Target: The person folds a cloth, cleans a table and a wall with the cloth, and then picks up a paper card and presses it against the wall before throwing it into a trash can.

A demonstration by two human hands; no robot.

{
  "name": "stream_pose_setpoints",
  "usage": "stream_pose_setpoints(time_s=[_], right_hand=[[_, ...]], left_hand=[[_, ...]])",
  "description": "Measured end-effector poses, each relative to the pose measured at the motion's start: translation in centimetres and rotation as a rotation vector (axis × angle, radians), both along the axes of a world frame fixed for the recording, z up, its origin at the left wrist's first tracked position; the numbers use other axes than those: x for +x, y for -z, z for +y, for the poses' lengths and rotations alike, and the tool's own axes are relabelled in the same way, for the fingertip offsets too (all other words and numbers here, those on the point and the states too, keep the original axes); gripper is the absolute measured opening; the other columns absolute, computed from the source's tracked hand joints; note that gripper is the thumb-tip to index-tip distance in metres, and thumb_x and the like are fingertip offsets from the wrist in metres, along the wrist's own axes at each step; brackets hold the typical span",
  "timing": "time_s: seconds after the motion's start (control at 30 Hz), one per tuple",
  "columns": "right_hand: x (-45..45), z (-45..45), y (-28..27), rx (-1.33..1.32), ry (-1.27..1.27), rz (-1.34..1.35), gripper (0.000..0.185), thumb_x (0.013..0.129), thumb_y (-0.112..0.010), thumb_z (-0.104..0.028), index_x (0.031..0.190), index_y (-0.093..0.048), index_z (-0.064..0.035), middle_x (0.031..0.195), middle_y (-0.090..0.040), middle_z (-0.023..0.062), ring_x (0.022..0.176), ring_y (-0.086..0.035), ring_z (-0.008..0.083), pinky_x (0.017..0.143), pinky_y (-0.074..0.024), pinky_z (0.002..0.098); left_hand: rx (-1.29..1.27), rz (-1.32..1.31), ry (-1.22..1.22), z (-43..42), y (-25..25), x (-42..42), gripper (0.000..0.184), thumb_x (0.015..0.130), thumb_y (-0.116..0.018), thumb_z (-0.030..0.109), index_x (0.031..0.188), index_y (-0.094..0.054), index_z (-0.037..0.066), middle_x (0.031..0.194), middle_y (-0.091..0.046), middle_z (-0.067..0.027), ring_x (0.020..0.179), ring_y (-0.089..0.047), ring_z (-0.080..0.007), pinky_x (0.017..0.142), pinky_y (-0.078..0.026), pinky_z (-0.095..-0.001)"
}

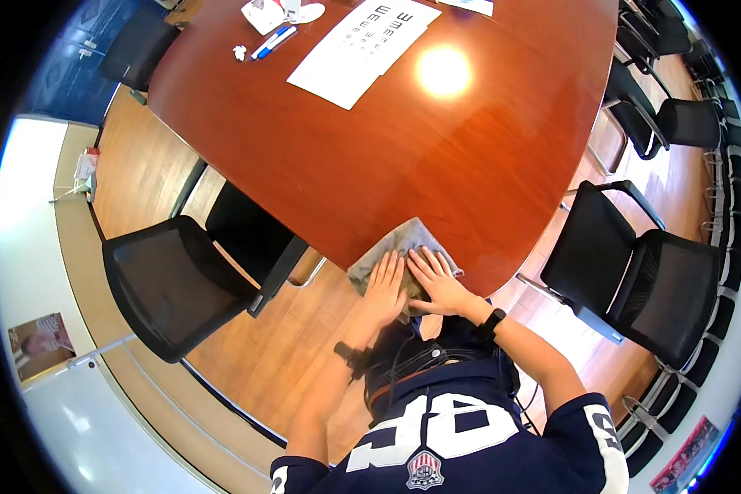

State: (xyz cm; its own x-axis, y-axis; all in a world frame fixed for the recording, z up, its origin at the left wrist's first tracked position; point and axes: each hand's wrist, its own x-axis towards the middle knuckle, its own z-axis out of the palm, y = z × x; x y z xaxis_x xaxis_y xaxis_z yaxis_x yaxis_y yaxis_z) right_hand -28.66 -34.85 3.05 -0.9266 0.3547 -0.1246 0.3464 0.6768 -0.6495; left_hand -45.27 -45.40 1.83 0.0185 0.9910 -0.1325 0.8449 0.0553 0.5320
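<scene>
A grey cloth (403, 239) lies at the near edge of the reddish-brown wooden table (337, 173), partly over the edge. My left hand (384, 288) rests flat on its left part, fingers stretched out and pointing away from me. On its right part lies my right hand (438, 284), palm down with the fingers spread. The two hands are close together, and both press on the cloth without gripping it. Dark bands are on both wrists.
Printed eye-chart sheets (346, 62) lie farther up the table, with blue and white pens (273, 43) and a crumpled white piece (240, 53) to their left. Black chairs stand at the left (177, 284) and right (626, 263). A whiteboard (107, 420) is at lower left.
</scene>
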Motion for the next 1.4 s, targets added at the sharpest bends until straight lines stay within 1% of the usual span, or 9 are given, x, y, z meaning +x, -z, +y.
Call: stream_pose_setpoints(time_s=[0.13,0.2,0.23,0.5,0.63,0.93,1.07,1.13,1.4], right_hand=[[0.2,1.1,1.2,-0.105,-0.008,0.055,0.075,0.085,-0.054,-0.040,0.142,-0.025,-0.0010,0.150,-0.018,0.0160,0.140,-0.012,0.0349,0.112,-0.0109,0.0486],[0.2,1.2,1.8,-0.010,0.080,0.027,0.072,0.086,-0.053,-0.039,0.141,-0.026,-0.0007,0.150,-0.020,0.0162,0.139,-0.013,0.0339,0.112,-0.0119,0.0476],[0.4,2.3,1.5,-0.018,0.124,0.045,0.071,0.086,-0.052,-0.039,0.141,-0.027,-0.0006,0.150,-0.020,0.0158,0.139,-0.014,0.0338,0.112,-0.0118,0.0474],[4.9,14.7,1.8,-0.051,0.451,0.067,0.066,0.087,-0.051,-0.037,0.139,-0.031,-0.0016,0.150,-0.022,0.0137,0.140,-0.012,0.0332,0.113,-0.0109,0.0458],[8.7,20.6,2.3,-0.091,0.578,0.077,0.067,0.086,-0.053,-0.036,0.141,-0.030,-0.0061,0.151,-0.020,0.0130,0.140,-0.009,0.0349,0.113,-0.0085,0.0453],[11.3,33.8,2.4,-0.061,0.572,-0.071,0.071,0.090,-0.047,-0.043,0.144,-0.020,-0.0061,0.153,-0.012,0.0117,0.141,-0.002,0.0327,0.113,-0.0025,0.0447],[11.6,40.2,2.5,-0.026,0.580,-0.115,0.068,0.091,-0.045,-0.039,0.145,-0.019,-0.0078,0.153,-0.011,0.0112,0.142,-0.002,0.0307,0.113,-0.0025,0.0420],[11.7,42.9,2.9,-0.023,0.604,-0.060,0.069,0.090,-0.047,-0.042,0.144,-0.022,-0.0072,0.153,-0.013,0.0111,0.141,-0.005,0.0333,0.113,-0.0037,0.0445],[12.8,57.6,4.4,0.075,0.636,-0.037,0.068,0.088,-0.047,-0.045,0.143,-0.026,-0.0105,0.152,-0.017,0.0094,0.141,-0.007,0.0311,0.113,-0.0052,0.0455]], left_hand=[[-0.143,-0.012,0.032,0.5,0.4,0.4,0.086,0.080,-0.060,0.036,0.143,-0.016,-0.002,0.151,-0.009,-0.0203,0.141,-0.002,-0.0353,0.113,-0.007,-0.0486],[-0.218,0.054,0.055,2.6,-0.1,0.8,0.092,0.077,-0.063,0.040,0.143,-0.015,-0.002,0.151,-0.008,-0.0207,0.141,-0.001,-0.0363,0.112,-0.006,-0.0499],[-0.201,0.066,0.069,4.0,0.3,1.0,0.100,0.072,-0.067,0.043,0.144,-0.014,-0.002,0.151,-0.007,-0.0208,0.141,0.000,-0.0369,0.112,-0.005,-0.0503],[-0.101,0.138,0.223,20.1,1.8,5.8,0.108,0.070,-0.068,0.050,0.144,-0.010,-0.002,0.152,-0.003,-0.0205,0.140,0.004,-0.0367,0.112,0.000,-0.0494],[-0.124,0.121,0.307,28.0,1.8,9.5,0.110,0.069,-0.069,0.050,0.146,-0.008,0.001,0.152,0.000,-0.0195,0.140,0.006,-0.0362,0.112,0.001,-0.0488],[-0.081,0.116,0.199,41.0,2.1,14.0,0.109,0.068,-0.069,0.048,0.145,-0.010,-0.002,0.152,-0.002,-0.0189,0.141,0.004,-0.0353,0.113,0.000,-0.0477],[-0.102,0.170,0.158,47.4,1.5,15.0,0.106,0.069,-0.068,0.048,0.146,-0.010,0.003,0.153,-0.004,-0.0155,0.141,0.003,-0.0322,0.114,0.001,-0.0455],[-0.051,0.152,0.147,50.2,1.8,15.0,0.105,0.069,-0.067,0.048,0.146,-0.012,0.003,0.153,-0.006,-0.0153,0.141,0.002,-0.0321,0.113,0.000,-0.0452],[-0.048,0.156,0.162,64.9,2.0,15.8,0.111,0.068,-0.068,0.054,0.146,-0.009,0.003,0.153,-0.002,-0.0148,0.141,0.004,-0.0315,0.113,0.001,-0.0449]])
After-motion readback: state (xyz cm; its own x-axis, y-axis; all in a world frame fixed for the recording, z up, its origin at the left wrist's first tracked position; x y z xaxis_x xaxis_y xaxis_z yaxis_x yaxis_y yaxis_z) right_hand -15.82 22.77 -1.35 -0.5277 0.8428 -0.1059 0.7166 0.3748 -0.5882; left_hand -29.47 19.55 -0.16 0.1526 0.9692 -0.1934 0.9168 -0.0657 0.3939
